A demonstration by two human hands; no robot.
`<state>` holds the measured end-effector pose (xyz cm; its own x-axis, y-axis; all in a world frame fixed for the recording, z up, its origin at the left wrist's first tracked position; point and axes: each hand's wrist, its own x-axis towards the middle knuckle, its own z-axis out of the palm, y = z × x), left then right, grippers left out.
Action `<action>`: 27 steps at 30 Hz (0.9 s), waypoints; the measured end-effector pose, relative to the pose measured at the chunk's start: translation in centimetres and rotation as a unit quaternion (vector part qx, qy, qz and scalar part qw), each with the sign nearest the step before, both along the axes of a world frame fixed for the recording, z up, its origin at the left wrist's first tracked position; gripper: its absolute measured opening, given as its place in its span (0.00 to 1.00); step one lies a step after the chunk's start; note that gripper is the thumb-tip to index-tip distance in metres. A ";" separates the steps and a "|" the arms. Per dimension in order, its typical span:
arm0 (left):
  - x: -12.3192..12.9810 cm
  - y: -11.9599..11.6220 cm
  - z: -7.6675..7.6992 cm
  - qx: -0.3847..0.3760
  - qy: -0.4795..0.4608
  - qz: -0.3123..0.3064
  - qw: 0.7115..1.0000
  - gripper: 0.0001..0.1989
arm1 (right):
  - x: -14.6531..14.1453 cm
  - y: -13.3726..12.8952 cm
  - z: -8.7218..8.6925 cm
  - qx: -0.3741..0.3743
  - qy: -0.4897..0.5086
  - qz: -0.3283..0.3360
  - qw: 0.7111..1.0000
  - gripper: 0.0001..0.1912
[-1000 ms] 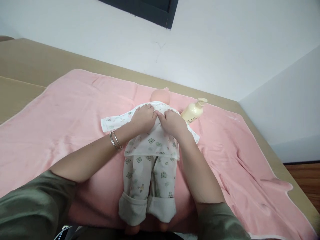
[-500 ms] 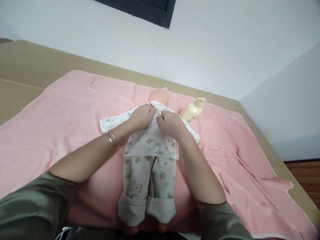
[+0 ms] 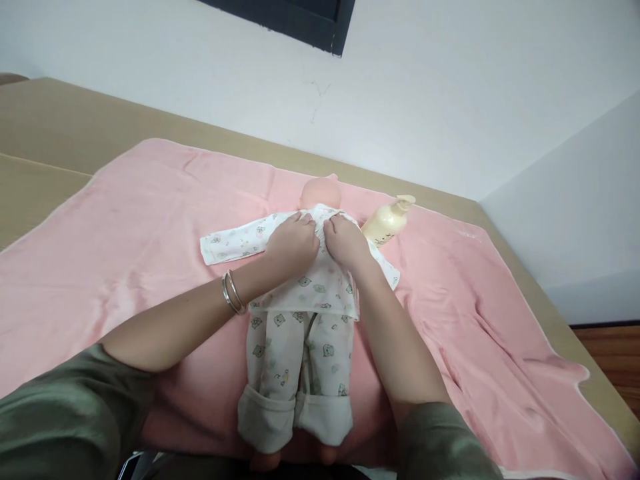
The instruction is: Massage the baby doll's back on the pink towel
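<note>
A baby doll [image 3: 321,191] lies on a pink blanket [image 3: 165,187], its head toward the wall and its feet toward me. It wears a white printed shirt [image 3: 320,290] and matching trousers [image 3: 327,353] with cuffs rolled up. My left hand [image 3: 294,245] is closed on the shirt near the neck, a little left of its middle. Just to the right, my right hand [image 3: 345,241] is closed on the cloth of the shirt's upper front. The fingertips of both hands are partly hidden. One sleeve stretches out flat to the left.
A pale yellow pump bottle [image 3: 387,222] lies tilted on the blanket by the doll's right-hand sleeve. The blanket covers much of a tan table [image 3: 65,120]. A white wall [image 3: 425,100] rises behind it, with a dark frame [image 3: 300,23] above.
Both hands have shifted slightly, with the left moving right and the fingers curling tighter into the shirt near the collar. The neck edge of the shirt lies a little differently.
</note>
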<state>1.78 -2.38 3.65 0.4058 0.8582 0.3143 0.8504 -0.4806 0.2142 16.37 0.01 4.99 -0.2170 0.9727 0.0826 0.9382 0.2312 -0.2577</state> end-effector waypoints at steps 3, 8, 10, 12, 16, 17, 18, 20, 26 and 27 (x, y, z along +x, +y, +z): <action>-0.2 1.2 -0.8 -0.025 -0.033 0.026 0.999 0.20 | -1.0 -0.5 -0.9 0.051 0.019 -0.053 0.997 0.26; -0.7 3.1 -2.1 -0.093 -0.098 0.085 0.987 0.29 | -1.8 -1.2 -1.1 0.010 0.020 -0.046 0.999 0.32; -0.8 3.3 -2.6 -0.093 -0.134 0.092 0.982 0.30 | -2.1 -1.9 -0.6 -0.015 0.006 -0.027 0.999 0.34; -0.9 3.3 -3.1 -0.077 -0.179 0.099 0.976 0.29 | -2.6 -2.6 -0.1 -0.031 -0.006 -0.014 0.999 0.34; -0.9 3.2 -4.1 -0.043 -0.255 0.101 0.961 0.28 | -3.0 -3.1 0.2 -0.025 -0.010 -0.006 1.000 0.33; -0.9 3.2 -4.2 -0.038 -0.265 0.101 0.958 0.27 | -2.9 -2.9 0.0 -0.022 -0.002 -0.005 1.000 0.32; -0.9 3.2 -4.4 -0.032 -0.271 0.099 0.957 0.27 | -2.7 -2.6 -0.2 -0.018 0.009 -0.006 1.000 0.32; -0.9 3.2 -4.6 -0.022 -0.274 0.092 0.957 0.28 | -2.2 -1.8 -0.8 -0.006 0.038 -0.014 0.999 0.33; -0.7 3.0 -5.0 0.007 -0.278 0.076 0.958 0.27 | -1.4 -0.3 -2.0 0.021 0.083 -0.022 0.996 0.34; -0.8 3.0 -5.1 0.009 -0.284 0.075 0.956 0.26 | -1.4 -0.4 -1.9 0.020 0.088 -0.023 0.996 0.33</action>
